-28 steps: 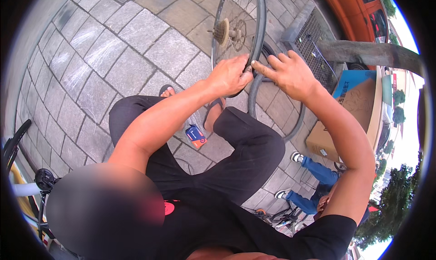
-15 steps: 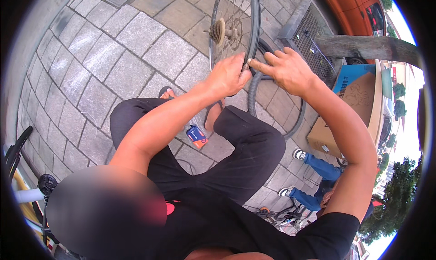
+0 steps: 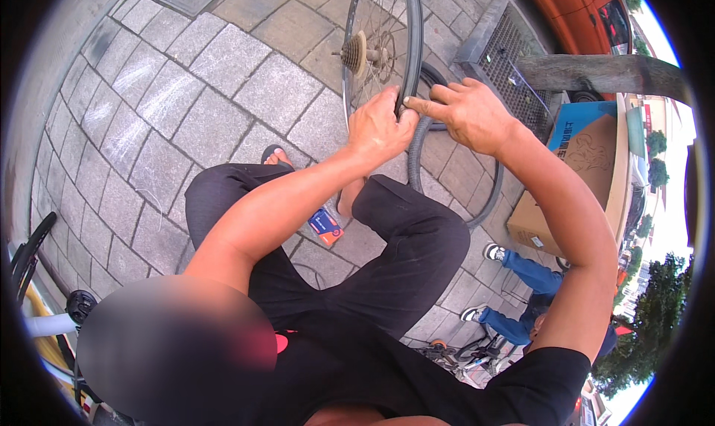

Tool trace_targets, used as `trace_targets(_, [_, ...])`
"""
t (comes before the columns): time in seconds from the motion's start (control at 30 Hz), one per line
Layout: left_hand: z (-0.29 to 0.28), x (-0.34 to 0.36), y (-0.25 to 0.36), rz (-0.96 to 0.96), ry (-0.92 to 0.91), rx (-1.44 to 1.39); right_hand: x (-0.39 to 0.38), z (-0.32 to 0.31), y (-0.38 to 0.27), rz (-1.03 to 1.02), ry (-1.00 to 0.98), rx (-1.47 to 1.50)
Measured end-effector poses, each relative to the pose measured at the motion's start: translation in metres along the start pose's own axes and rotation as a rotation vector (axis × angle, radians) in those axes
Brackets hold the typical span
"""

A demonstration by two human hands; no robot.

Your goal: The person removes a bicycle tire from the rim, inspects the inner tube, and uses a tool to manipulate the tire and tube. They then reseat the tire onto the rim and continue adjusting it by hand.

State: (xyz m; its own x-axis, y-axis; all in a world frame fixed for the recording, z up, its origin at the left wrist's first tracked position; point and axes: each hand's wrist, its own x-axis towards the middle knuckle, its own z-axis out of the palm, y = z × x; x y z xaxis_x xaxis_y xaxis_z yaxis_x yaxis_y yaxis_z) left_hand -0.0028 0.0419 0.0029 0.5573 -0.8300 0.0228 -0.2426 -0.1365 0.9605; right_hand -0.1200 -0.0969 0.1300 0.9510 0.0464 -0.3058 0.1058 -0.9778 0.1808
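From the head camera, you sit over grey stone paving (image 3: 171, 106) outdoors, a drain grate (image 3: 514, 61) at one o'clock and a cardboard box (image 3: 573, 180) at three. The bicycle wheel (image 3: 381, 46) stands upright at twelve o'clock, its plane running away from you, the sprocket cluster facing nine. Your left hand (image 3: 380, 132) is closed around the rim's near edge; your right hand (image 3: 469, 113) presses half-curled fingers on the loose black tyre (image 3: 417, 158) beside it.
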Motion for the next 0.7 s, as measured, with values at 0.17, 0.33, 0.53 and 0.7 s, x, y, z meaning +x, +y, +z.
trace_targets(0.17, [0.002,0.005,-0.001,0.056,0.007,0.118,-0.001,0.0,-0.001,0.025,0.013,0.046])
trace_targets(0.33, [-0.004,0.013,0.003,0.096,-0.114,0.31,-0.002,0.005,0.001,0.01,0.039,0.068])
trace_targets(0.53, [-0.004,0.014,0.001,0.162,-0.122,0.301,-0.005,0.014,0.003,-0.008,0.097,0.076])
trace_targets(0.7, [0.0,0.012,0.003,0.107,-0.072,0.264,-0.004,0.018,0.003,-0.008,0.118,0.065])
